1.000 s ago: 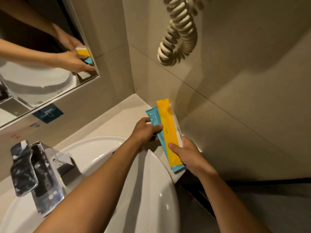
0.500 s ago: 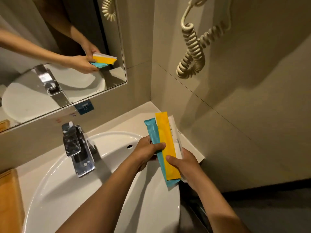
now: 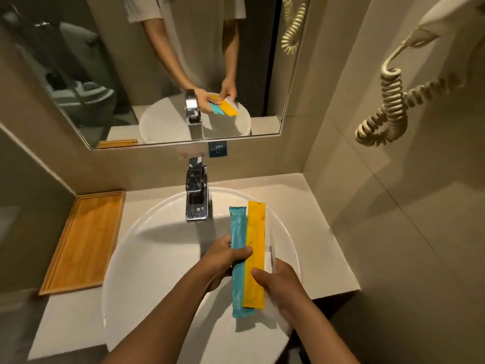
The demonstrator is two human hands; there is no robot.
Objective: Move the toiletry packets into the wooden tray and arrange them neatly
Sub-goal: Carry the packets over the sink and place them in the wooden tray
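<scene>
Both hands closed on a fanned stack of packets over the basin (image 3: 157, 258): left hand (image 3: 225, 258) pinching teal packet (image 3: 238, 261), right hand (image 3: 280, 285) thumb on yellow packet (image 3: 256, 253), clear-white packet (image 3: 270, 254) tucked behind, mostly hidden. Wooden tray (image 3: 81, 245) on worktop (image 3: 315, 232) at far left, against the wall, nothing in it. Judged early: packets gathered, none placed, arranging not begun. Route leftward crosses open basin; faucet (image 3: 195, 195) stands just beyond the packet tips, needs skirting. Tray has low raised rim, wall tight on its left side; room to lower from above. Coiled cord (image 3: 391, 101) on right wall, out of the way.
</scene>
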